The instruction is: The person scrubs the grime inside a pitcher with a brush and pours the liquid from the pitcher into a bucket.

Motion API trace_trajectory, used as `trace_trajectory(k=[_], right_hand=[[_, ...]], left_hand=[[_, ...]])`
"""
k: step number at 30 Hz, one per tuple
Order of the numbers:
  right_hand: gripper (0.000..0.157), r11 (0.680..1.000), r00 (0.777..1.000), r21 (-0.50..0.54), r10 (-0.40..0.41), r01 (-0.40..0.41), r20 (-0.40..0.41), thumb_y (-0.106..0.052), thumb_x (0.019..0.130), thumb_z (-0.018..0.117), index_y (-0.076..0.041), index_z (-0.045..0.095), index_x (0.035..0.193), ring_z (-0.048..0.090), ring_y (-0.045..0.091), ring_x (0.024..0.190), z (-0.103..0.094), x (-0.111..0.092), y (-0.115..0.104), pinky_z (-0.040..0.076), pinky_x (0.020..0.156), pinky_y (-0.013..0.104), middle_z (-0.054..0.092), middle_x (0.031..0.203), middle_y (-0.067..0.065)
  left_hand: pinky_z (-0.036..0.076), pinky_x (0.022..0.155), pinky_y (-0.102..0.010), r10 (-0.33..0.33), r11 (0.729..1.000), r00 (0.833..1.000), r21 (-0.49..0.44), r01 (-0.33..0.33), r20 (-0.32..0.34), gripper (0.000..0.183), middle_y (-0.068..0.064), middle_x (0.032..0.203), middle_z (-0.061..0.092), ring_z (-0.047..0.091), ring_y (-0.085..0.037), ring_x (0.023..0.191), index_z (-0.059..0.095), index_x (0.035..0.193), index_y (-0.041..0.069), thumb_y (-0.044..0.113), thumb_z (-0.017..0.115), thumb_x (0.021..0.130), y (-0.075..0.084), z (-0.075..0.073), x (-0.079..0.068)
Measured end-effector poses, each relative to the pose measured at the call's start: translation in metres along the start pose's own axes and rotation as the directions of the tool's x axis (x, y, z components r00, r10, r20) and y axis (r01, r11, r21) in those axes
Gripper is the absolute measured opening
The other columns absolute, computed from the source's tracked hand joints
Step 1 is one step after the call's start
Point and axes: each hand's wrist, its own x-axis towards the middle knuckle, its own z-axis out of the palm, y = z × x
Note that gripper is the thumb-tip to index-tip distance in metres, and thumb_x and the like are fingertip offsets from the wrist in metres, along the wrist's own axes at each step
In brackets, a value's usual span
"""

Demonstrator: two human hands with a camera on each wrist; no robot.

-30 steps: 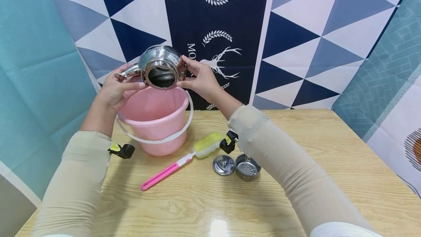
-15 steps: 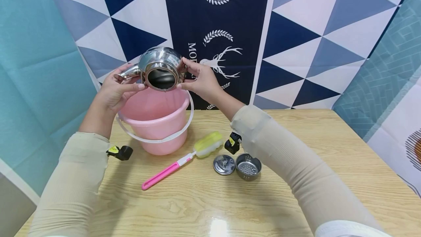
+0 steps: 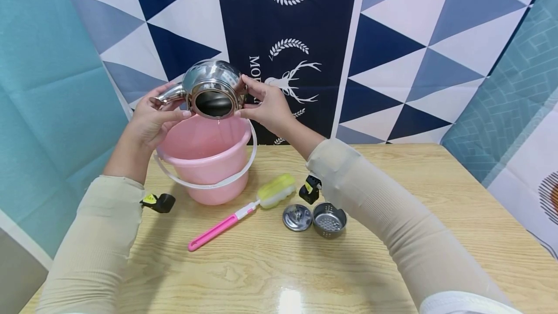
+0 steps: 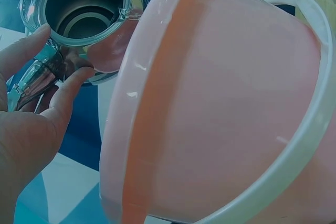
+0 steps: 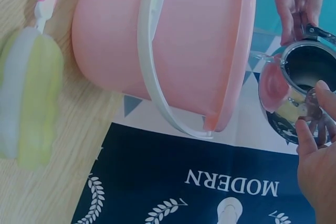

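Observation:
A shiny steel teapot (image 3: 211, 72) is held tipped over the pink bucket (image 3: 218, 178), its round lidless mouth facing down toward me. A thin trickle of water (image 4: 132, 17) leaves the rim. My left hand (image 3: 148, 119) holds the pot by its metal handle (image 3: 171, 95), thumb near the mouth. On the opposite side my right hand (image 3: 271, 106) pinches the pot between thumb and fingers. The right wrist view shows that hand's fingertips (image 5: 310, 129) on a shiny part jutting from the body. Dark inner walls show through the mouth in the left wrist view.
A sponge brush (image 3: 274, 191) with a pink handle lies on the wooden table (image 3: 244, 275) before the bucket. Right of it are a small steel lid (image 3: 297, 218) and a perforated strainer cup (image 3: 330, 220). The bucket's white bail (image 3: 213, 186) hangs down in front. Patterned cloth (image 3: 392, 62) hangs behind.
The teapot dips slightly, then rises slightly, staying tilted over the bucket in both hands. The right forearm has shifted a little to the right. Water still runs from the mouth.

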Motion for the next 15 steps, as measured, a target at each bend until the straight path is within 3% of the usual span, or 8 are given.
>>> trace_trajectory(k=[15], right_hand=[[0.083,1.000,1.000,-0.019,-0.020,0.019,-0.004,0.010,0.073,0.079,-0.008,0.044,0.145,0.048,0.015,0.130,0.0007,-0.0003,0.0016,0.051,0.088,0.023,0.044,0.149,0.003]], left_hand=[[0.054,0.081,-0.024,0.011,1.000,1.000,-0.002,-0.011,-0.008,0.079,-0.007,0.138,0.041,0.040,-0.022,0.133,0.040,0.142,0.009,-0.023,0.068,0.076,0.0020,0.0001,-0.0019]])
